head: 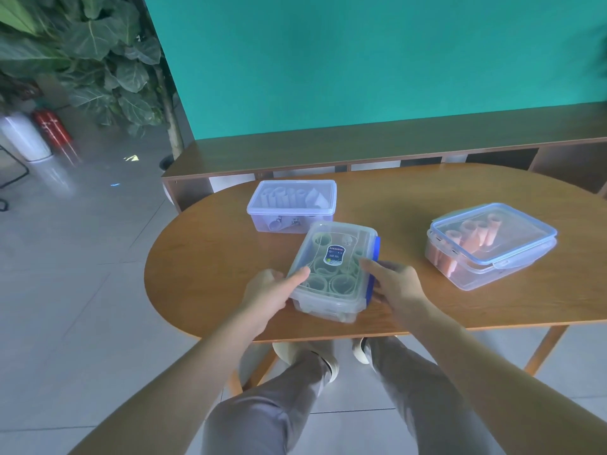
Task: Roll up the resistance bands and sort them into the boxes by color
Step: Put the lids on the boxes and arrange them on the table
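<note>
I see the green-band box (331,270) near the front edge of the tabletop (203,257), lid on. My left hand (269,290) grips its left side, thumb lying on the lid; my right hand (394,284) grips its right side by the blue latch. Behind the box sits the purple-band box (292,205); right of it, the pink-band box (489,244).

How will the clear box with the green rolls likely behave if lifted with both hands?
The green-roll box looks rigid, so it probably won't flex. Its contents are only thin rolled bands, so it is likely light. The smooth plastic may be slippery; the left hand and right hand grip opposite sides.
</note>
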`<action>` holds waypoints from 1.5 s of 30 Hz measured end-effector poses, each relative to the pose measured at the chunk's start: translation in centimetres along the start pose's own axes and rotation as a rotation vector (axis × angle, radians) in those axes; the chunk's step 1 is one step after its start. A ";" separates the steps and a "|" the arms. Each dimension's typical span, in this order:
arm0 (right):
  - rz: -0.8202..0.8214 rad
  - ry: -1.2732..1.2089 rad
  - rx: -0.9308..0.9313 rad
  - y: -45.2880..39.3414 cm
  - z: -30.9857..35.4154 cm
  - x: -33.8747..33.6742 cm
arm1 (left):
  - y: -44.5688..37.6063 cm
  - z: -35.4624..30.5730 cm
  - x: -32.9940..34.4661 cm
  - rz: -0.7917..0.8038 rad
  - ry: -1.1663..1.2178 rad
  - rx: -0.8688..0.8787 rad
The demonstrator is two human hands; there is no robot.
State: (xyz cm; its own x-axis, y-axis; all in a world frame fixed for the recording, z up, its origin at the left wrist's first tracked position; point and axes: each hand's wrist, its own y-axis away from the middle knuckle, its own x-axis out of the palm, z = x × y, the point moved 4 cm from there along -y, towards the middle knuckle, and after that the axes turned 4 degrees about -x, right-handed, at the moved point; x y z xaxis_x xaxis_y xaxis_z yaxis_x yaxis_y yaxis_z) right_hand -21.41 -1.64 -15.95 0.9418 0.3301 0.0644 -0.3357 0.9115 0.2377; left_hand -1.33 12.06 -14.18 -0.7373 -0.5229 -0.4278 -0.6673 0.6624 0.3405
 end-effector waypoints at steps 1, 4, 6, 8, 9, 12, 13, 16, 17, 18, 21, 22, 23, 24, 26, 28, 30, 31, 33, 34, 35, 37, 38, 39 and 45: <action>0.000 0.041 -0.014 -0.1 0.1 0.2 | -0.5 -0.3 0.2 0.041 0.038 -0.004; 0.014 0.210 -0.094 -0.5 0.3 0.6 | -1.9 -1.1 0.8 0.170 0.113 -0.023; 0.031 0.282 -0.146 -0.4 0.5 0.9 | -2.6 -1.2 1.2 0.217 0.191 -0.046; 0.037 0.322 -0.186 -0.3 0.5 0.9 | -2.7 -1.2 1.4 0.229 0.275 -0.087; 0.031 0.340 -0.203 -0.1 0.5 1.0 | -2.6 -1.3 1.4 0.241 0.298 -0.101; 0.003 0.401 -0.243 0.1 0.5 1.3 | -2.7 -1.2 1.5 0.294 0.314 -0.122; -0.005 0.426 -0.258 0.2 0.5 1.5 | -2.7 -1.2 1.4 0.300 0.313 -0.135; -0.023 0.516 -0.306 0.3 0.9 1.9 | -2.7 -1.3 1.2 0.249 0.274 -0.161; -0.023 0.543 -0.321 0.2 1.0 2.0 | -2.7 -1.2 1.2 0.231 0.262 -0.169; -0.025 0.563 -0.330 0.1 1.0 2.1 | -2.8 -1.0 1.1 0.205 0.256 -0.176; -0.035 0.589 -0.343 0.1 1.0 2.3 | -3.0 -1.0 0.8 0.046 0.190 -0.122; -0.039 0.588 -0.345 0.1 1.0 2.3 | -2.9 -1.3 0.5 -0.043 0.115 -0.058; -0.040 0.585 -0.350 0.2 1.0 2.2 | -2.6 -1.8 0.2 -0.132 0.015 -0.001; -0.039 0.582 -0.354 0.3 1.0 2.2 | -2.4 -2.2 0.1 -0.200 -0.085 0.037; -0.034 0.572 -0.349 0.5 1.0 2.3 | -2.1 -2.4 -0.1 -0.248 -0.167 0.066; -0.050 0.556 -0.350 0.6 1.0 2.4 | -1.8 -2.5 -0.1 -0.252 -0.168 0.089; -0.062 0.536 -0.353 0.7 1.0 2.5 | -1.4 -2.8 0.0 -0.264 -0.178 0.121; -0.063 0.537 -0.354 0.7 1.0 2.5 | -1.1 -3.1 0.0 -0.275 -0.191 0.140; -0.064 0.536 -0.354 0.8 1.1 2.7 | -0.5 -3.6 0.2 -0.294 -0.215 0.177; -0.063 0.537 -0.349 0.8 1.2 2.7 | -0.5 -3.7 0.2 -0.295 -0.219 0.190; -0.056 0.539 -0.346 0.8 1.2 2.7 | -0.7 -3.7 0.2 -0.287 -0.216 0.195; -0.021 0.548 -0.345 0.7 1.1 2.7 | -1.3 -3.9 -0.3 -0.263 -0.218 0.198; 0.018 0.559 -0.344 0.7 1.2 2.7 | -1.9 -4.2 -0.8 -0.259 -0.238 0.198; 0.071 0.574 -0.338 0.9 1.2 2.7 | -2.4 -4.7 -1.3 -0.270 -0.281 0.194; 0.241 0.600 -0.450 3.0 2.9 1.4 | -3.3 -8.7 -0.7 -0.480 -0.412 0.373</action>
State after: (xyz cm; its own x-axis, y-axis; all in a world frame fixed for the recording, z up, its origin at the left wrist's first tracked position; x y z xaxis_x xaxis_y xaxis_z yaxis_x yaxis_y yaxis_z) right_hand -21.02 0.82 -12.35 0.7138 0.4904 -0.5000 -0.6253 0.7678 -0.1397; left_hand 0.51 5.57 -7.70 -0.2240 -0.6058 -0.7634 -0.7723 0.5881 -0.2401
